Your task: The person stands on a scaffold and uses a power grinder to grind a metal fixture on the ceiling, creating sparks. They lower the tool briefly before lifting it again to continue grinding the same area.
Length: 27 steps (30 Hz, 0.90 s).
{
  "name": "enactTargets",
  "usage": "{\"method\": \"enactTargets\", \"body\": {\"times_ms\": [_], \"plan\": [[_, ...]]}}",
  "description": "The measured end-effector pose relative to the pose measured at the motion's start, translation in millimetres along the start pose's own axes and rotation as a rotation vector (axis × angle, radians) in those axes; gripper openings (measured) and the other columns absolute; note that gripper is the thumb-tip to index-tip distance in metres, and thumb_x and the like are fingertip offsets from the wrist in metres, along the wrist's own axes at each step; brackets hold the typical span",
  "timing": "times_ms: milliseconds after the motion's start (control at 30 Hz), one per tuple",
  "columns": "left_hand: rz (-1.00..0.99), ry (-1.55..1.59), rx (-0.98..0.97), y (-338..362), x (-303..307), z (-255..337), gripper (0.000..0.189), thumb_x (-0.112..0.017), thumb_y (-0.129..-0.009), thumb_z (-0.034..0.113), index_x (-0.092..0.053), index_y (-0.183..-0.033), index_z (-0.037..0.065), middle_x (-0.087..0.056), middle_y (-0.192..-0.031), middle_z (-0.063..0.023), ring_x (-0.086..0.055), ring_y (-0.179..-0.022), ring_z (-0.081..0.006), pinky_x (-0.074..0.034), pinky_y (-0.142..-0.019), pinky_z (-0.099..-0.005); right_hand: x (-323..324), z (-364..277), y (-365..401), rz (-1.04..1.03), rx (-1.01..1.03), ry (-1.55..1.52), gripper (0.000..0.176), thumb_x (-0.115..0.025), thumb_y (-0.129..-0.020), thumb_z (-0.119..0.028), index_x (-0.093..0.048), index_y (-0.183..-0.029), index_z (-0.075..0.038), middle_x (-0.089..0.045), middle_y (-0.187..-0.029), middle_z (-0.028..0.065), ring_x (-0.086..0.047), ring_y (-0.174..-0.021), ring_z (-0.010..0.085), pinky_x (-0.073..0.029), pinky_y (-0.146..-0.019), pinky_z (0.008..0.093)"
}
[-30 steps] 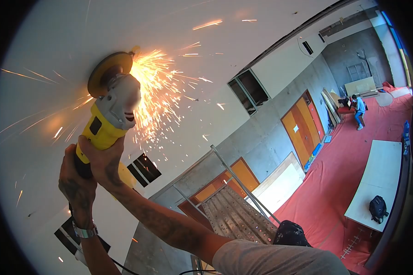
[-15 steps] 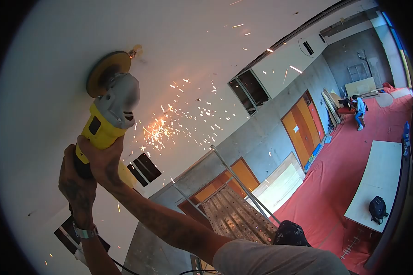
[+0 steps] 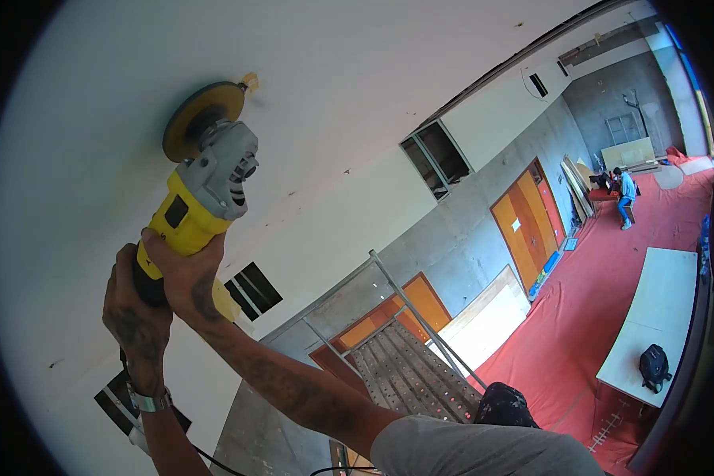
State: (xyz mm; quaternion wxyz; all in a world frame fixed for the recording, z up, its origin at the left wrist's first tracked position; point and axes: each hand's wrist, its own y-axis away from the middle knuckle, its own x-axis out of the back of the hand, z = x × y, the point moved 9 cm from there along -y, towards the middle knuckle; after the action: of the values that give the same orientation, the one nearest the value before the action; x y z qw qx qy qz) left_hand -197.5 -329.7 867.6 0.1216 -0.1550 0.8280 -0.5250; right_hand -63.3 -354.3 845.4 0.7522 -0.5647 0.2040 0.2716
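Observation:
Overhead, both my hands grip a yellow angle grinder (image 3: 194, 210) with a grey head. My left hand (image 3: 131, 313), with a wristwatch, wraps the rear of the handle. My right hand (image 3: 186, 274) clasps the yellow body just above it. The grinder's disc (image 3: 198, 115) lies close under the white ceiling (image 3: 357, 71), right beside a small yellowish stub (image 3: 250, 79) that sticks out of it. No sparks show. A black cord hangs down from the tool past my left forearm.
Below me is a perforated metal scaffold deck (image 3: 404, 377) with a slanted rail (image 3: 420, 317). Dark rectangular openings (image 3: 250, 289) cut the ceiling. On the red floor stand a white table (image 3: 658, 301) with a black backpack (image 3: 653, 363), orange doors (image 3: 527, 222), and a far-off seated person (image 3: 627, 194).
The shower of sparks thinned and then stopped. The grinder has shifted slightly to the right, and the disc now sits next to the stub without cutting.

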Motion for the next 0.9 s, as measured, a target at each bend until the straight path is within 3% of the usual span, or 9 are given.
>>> {"method": "enactTargets", "body": {"times_ms": [900], "plan": [[-0.002,0.015,0.03,-0.4,-3.7,-6.7,0.061,-0.085,-0.076,0.019,-0.056,-0.128,0.009,-0.07,-0.106,-0.014,-0.07,-0.096,-0.0374,-0.057,-0.079,-0.0458,0.3,9.9,-7.0,-0.009,0.044,-0.055,0.052,-0.078,-0.083,-0.007,-0.045,-0.123,-0.004,-0.06,-0.105,0.0072,-0.064,-0.094,0.0173,-0.056,-0.083,0.0338]]}}
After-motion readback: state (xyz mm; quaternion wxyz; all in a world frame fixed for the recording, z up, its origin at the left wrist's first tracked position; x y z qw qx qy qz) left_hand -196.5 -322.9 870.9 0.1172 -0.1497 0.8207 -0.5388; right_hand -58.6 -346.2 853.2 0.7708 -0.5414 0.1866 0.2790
